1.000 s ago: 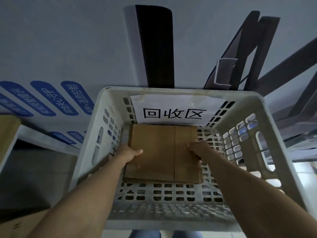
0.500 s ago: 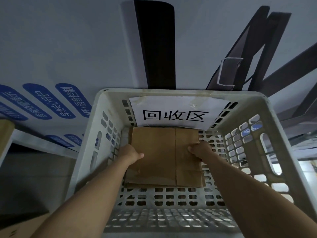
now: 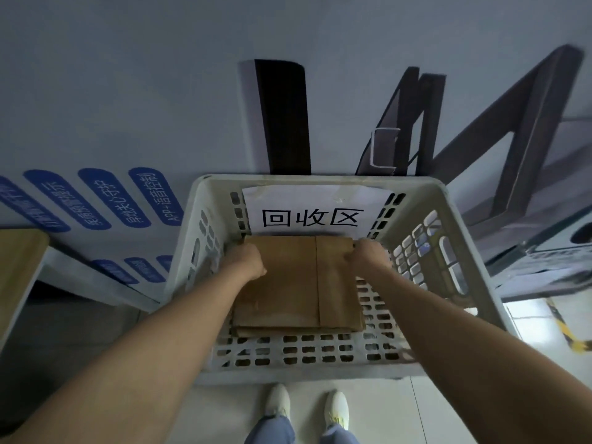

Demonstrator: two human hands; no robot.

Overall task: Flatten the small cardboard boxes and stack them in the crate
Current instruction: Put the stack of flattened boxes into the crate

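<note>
While left hand (image 3: pixel 246 262) and right hand (image 3: pixel 368 254) are curling over side edges of flattened brown cardboard boxes (image 3: pixel 298 283), lying on floor of white perforated plastic crate (image 3: pixel 320 180), I'm thinking: squaring top sheet over lower one, pressing flat, then letting go.

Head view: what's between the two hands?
The flattened cardboard, top of a stack in the crate; left hand and right hand hold its edges. Head view.

Your left grip (image 3: pixel 247 261) and right grip (image 3: pixel 368 255) clasp opposite edges of the flattened brown cardboard box (image 3: pixel 288 290), lying on another inside the white perforated plastic crate (image 3: pixel 304 368).
</note>
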